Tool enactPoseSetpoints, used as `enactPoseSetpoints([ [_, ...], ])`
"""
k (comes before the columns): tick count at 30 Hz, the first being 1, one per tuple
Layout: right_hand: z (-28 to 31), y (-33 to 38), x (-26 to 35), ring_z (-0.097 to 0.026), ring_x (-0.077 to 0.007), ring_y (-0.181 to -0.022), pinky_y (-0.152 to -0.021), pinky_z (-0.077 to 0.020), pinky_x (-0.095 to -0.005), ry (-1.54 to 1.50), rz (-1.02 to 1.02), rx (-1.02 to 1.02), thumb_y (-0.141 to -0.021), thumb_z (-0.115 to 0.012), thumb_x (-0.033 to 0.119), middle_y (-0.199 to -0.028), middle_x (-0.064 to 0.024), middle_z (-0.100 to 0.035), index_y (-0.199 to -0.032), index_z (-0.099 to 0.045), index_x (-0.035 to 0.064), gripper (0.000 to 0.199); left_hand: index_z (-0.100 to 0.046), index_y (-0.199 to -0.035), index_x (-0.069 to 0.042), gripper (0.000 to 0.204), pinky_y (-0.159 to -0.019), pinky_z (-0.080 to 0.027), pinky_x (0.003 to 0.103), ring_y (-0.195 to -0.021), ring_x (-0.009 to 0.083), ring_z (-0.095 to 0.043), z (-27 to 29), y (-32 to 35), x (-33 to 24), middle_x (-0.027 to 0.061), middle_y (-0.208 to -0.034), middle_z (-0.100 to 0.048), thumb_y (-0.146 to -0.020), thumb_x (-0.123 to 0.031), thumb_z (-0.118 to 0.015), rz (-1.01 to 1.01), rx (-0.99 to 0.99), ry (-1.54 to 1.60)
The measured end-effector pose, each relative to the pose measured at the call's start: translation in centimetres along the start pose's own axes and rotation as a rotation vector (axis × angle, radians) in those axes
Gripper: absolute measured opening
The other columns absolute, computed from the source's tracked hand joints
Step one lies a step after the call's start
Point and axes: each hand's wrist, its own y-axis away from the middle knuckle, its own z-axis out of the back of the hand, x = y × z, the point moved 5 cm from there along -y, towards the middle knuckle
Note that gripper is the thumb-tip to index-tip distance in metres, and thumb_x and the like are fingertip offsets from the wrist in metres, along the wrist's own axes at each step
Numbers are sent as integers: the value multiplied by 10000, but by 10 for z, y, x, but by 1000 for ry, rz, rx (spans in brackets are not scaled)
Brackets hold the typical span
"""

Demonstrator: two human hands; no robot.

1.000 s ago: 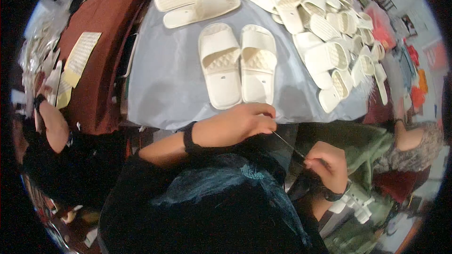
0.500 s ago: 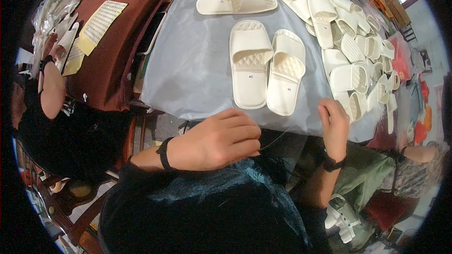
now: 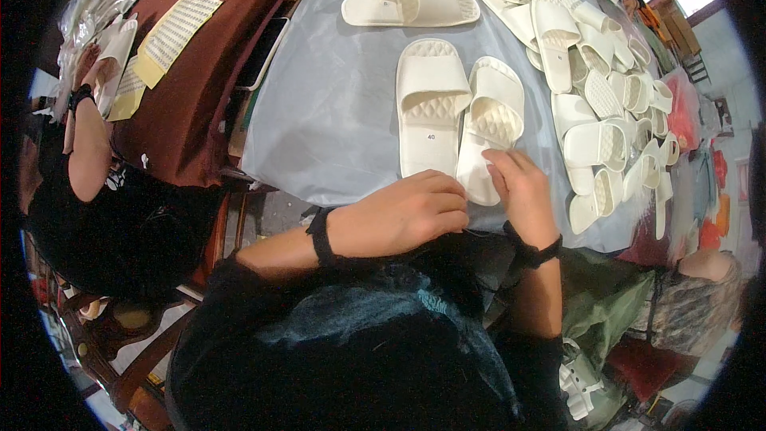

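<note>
A pair of cream slippers lies near the front of the table: the left slipper [image 3: 431, 148] and the right slipper [image 3: 479, 161], toes away from me, quilted footbeds showing. My left hand [image 3: 399, 211] is closed at the left slipper's heel, knuckles up; its fingertips are turned under and what they hold is hidden. Over the right slipper's heel, my right hand [image 3: 523, 187] has its fingers bent and covers the small size label. Whether it grips the slipper or something thin cannot be made out. Both wrists wear a black band.
Grey-blue sheeting [image 3: 319, 120] covers the table. More cream slippers [image 3: 590, 140] are heaped at right, with another pair [image 3: 411, 8] at the far edge. At left, another person's hand [image 3: 86, 70] is by a slipper [image 3: 117, 52], near yellow sticker sheets [image 3: 177, 32] on brown cloth.
My right hand has moved left and up from beside the heap onto the right slipper's heel. My left hand has shifted right and slightly up, to the left slipper's heel.
</note>
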Motion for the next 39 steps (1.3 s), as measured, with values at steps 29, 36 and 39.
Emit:
enactPoseSetpoints([
  [29, 35, 73, 45, -672, -318, -878, -761, -541, -357, -265, -334, 70, -820, -699, 6, -993, -154, -673, -968, -652, -1, 155, -581, -977, 13, 266, -891, -510, 367, -1078, 315, -567, -14, -18, -9, 137, -1069, -594, -755, -134, -587, -29, 43, -42],
  [36, 40, 68, 62, -661, -311, -940, -806, -539, -355, -156, -254, 10, -798, -723, -4, -1039, -159, -649, -935, -658, 0, 151, -596, -975, 14, 261, -875, -518, 391, -1059, 329, -578, 3, -4, -11, 146, -1055, -600, -735, -72, -652, 21, -11, 62],
  [39, 38, 63, 65, -656, -307, -964, -818, -538, -354, -164, -221, 5, -794, -726, -8, -1047, -156, -642, -947, -663, -1, 165, -602, -973, 14, 268, -875, -521, 395, -1051, 336, -583, 8, 0, -8, 147, -1047, -603, -723, -58, -668, 34, -52, 60],
])
